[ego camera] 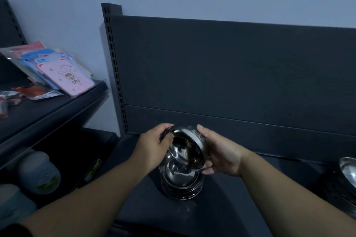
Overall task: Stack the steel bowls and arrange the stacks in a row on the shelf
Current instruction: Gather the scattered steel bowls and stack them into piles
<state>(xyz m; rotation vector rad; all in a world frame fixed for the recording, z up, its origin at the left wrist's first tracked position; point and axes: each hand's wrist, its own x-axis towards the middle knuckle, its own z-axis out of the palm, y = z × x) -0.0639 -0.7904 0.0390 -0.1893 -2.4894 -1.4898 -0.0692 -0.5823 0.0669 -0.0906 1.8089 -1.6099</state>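
Observation:
A shiny steel bowl (185, 145) is tilted steeply, its inside facing me, just above a stack of steel bowls (182, 183) that stands on the dark shelf (227, 208). My left hand (152, 148) grips the tilted bowl's left rim with curled fingers. My right hand (219, 154) holds its right side, thumb on the top edge and fingers under the lower edge. More steel bowls (347, 175) lie at the right edge of the shelf, partly cut off by the frame.
A dark back panel (231, 73) rises behind the shelf, with a slotted upright (115, 67) at its left. Another shelf unit at left carries colourful packets (63, 75); pale containers (38, 173) stand on its lower level.

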